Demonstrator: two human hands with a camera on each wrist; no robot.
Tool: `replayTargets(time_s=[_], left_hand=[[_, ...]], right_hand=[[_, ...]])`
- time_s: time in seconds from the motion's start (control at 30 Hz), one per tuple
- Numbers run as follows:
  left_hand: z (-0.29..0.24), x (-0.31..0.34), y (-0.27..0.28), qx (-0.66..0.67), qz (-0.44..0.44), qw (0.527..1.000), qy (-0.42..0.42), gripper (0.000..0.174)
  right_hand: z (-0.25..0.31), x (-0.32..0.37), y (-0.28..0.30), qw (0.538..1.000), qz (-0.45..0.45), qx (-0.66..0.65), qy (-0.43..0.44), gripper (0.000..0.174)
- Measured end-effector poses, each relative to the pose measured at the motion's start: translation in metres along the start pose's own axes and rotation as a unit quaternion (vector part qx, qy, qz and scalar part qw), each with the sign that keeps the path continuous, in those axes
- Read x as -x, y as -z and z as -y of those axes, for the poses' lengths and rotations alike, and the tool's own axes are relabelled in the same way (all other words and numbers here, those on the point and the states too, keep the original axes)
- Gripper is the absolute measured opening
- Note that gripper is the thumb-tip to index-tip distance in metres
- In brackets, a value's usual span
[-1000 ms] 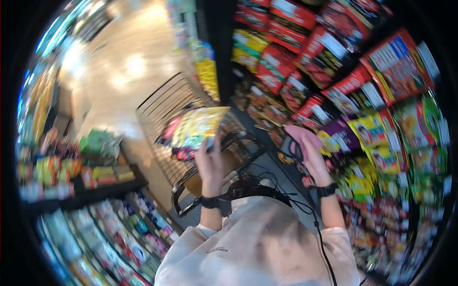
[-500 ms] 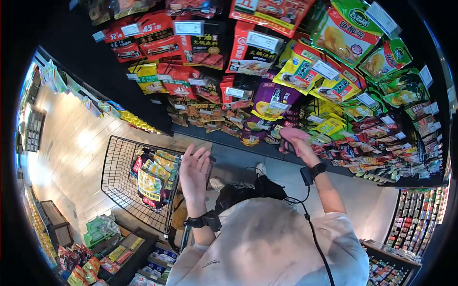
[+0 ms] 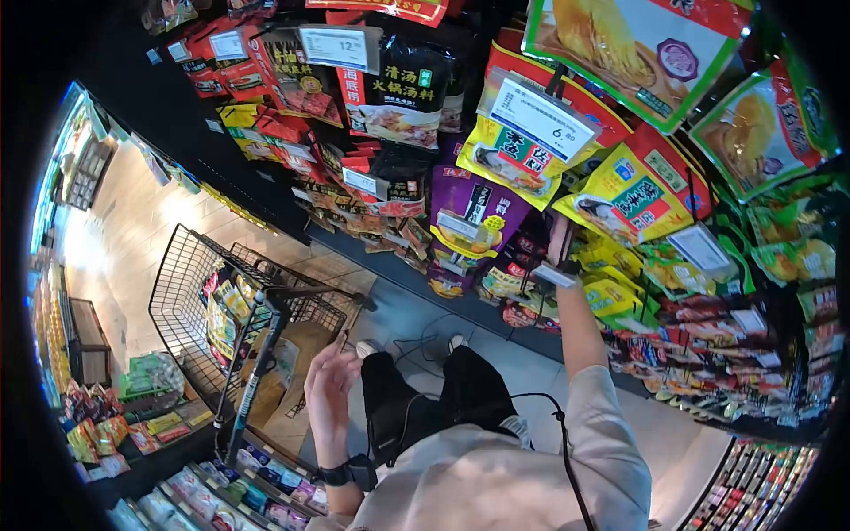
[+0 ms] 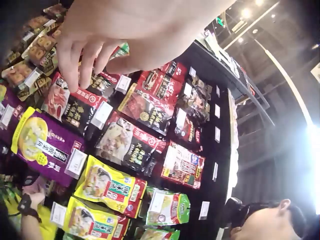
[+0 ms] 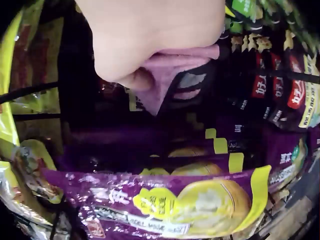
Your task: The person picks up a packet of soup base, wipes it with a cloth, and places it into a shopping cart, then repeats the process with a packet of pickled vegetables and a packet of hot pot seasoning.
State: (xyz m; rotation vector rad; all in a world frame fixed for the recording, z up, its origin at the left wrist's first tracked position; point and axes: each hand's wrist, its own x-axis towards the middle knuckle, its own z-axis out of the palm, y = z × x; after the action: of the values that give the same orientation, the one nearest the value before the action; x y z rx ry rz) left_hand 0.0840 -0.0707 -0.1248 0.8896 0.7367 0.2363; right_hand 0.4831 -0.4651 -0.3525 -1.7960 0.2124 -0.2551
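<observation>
Reaching in among the hanging packets, my right hand (image 3: 560, 237) is partly hidden by them in the head view. In the right wrist view it grips a folded pink-and-black cloth item (image 5: 161, 82), above and behind a purple seasoning packet (image 5: 215, 200). Yellow seasoning packets (image 3: 509, 164) hang just over that hand. My left hand (image 3: 328, 389) is held low by my left leg, fingers loosely bent around nothing. In the left wrist view the left hand (image 4: 125, 37) overlaps red and black hotpot packets (image 4: 75, 107) on the rack.
A wire shopping cart (image 3: 164, 288) stands to the left, with several packets (image 3: 228, 305) inside. Price tags (image 3: 540, 115) jut out from the hooks. Low shelves (image 3: 190, 504) of packaged goods lie behind the cart. A black cable (image 3: 567, 460) runs down my right side.
My left hand has left the yellow packets, which now lie in the cart, and dropped back. My right hand, with the pink cloth item, has moved forward into the rack. The view has swung rightward.
</observation>
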Motion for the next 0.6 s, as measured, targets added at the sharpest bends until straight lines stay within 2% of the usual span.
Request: replayTargets(time_s=[0.1, 0.3, 0.43, 0.6], left_hand=[[0.023, 0.007, -0.004, -0.029, -0.054, 0.998, 0.032, 0.035], [0.041, 0.017, -0.009, -0.042, -0.067, 0.997, 0.022, 0.033], [0.041, 0.021, -0.007, -0.074, -0.054, 0.996, 0.001, 0.033], [0.042, 0.021, -0.005, -0.076, -0.036, 0.996, 0.013, 0.034]], right_hand=[[-0.003, -0.039, -0.009, 0.998, -0.010, 0.034, 0.049, 0.015], [-0.001, -0.076, -0.017, 0.990, -0.032, 0.086, 0.112, 0.017], [0.005, -0.082, -0.013, 0.986, -0.044, 0.094, 0.128, 0.018], [0.003, -0.054, -0.027, 0.978, -0.063, 0.119, 0.159, 0.020]])
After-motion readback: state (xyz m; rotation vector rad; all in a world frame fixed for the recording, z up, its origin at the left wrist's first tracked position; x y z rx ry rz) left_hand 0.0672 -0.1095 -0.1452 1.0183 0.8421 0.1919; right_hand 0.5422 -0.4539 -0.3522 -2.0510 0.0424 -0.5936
